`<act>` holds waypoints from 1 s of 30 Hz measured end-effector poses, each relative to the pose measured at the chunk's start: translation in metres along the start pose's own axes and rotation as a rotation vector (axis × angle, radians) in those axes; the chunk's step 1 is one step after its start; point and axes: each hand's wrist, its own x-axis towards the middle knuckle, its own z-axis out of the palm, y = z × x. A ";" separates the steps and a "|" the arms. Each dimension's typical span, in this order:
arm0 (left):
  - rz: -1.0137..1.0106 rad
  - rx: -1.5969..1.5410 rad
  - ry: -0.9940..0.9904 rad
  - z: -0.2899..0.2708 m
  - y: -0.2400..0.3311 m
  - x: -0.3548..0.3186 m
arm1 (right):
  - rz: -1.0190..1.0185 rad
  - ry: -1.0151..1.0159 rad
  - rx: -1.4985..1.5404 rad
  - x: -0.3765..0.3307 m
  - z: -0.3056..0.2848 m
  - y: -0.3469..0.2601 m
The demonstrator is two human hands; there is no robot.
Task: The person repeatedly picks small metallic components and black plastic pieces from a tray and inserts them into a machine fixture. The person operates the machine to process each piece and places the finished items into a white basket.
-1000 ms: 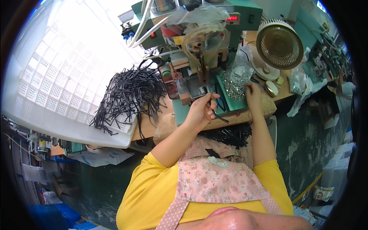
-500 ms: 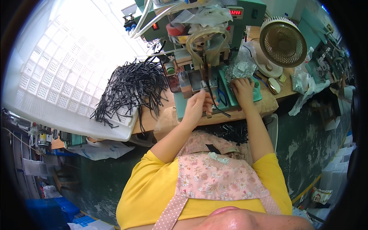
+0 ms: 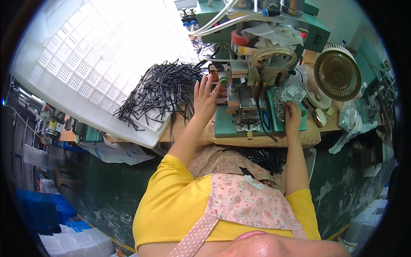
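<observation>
My left hand is open, fingers stretched upward, with nothing in it. It lies between a heap of black strips and the left side of a green bench machine, its fingertips near a green button. My right hand is bent, fingers closed together against small silvery metal pieces spilling from a clear plastic bag. What those fingers pinch is too small to make out. A black cord-like strip hangs down the machine's front beside blue-handled pliers.
The black strips lie across a large white perforated crate at left. A round fan stands at the right, near an oval metal-rimmed object and another small bag. More black strips lie below the table's front edge.
My left hand has moved from the machine's middle leftward toward the strips and opened. My right hand's fingers have drawn together at the metal pieces. The whole view has shifted, with the machine now farther right.
</observation>
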 end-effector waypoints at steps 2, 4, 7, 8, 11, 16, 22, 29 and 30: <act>0.043 0.003 0.104 -0.003 0.000 0.008 | 0.112 0.005 0.115 -0.001 0.002 0.000; 0.029 -0.041 0.160 -0.011 -0.004 0.013 | 0.021 0.024 0.003 -0.001 0.003 0.001; -0.118 -0.131 0.074 -0.032 -0.025 0.005 | -0.003 0.011 -0.039 -0.002 0.003 0.003; -0.133 -0.155 0.052 -0.039 -0.037 -0.001 | 0.001 0.005 -0.048 -0.002 0.002 0.004; -0.137 -0.054 -0.279 -0.060 -0.079 -0.039 | -0.111 0.019 -0.101 0.000 0.000 0.001; -0.089 0.192 -0.511 -0.057 -0.120 -0.091 | 0.169 -0.062 0.190 0.005 0.001 -0.029; -0.425 -0.027 -0.291 -0.066 -0.104 -0.048 | 0.312 -0.056 0.604 0.028 -0.006 -0.077; -0.370 -0.726 0.336 -0.113 -0.016 0.034 | 0.312 -0.171 0.716 0.042 -0.018 -0.116; -0.371 -0.843 0.389 -0.117 0.000 0.040 | 0.298 -0.181 0.724 0.043 -0.018 -0.120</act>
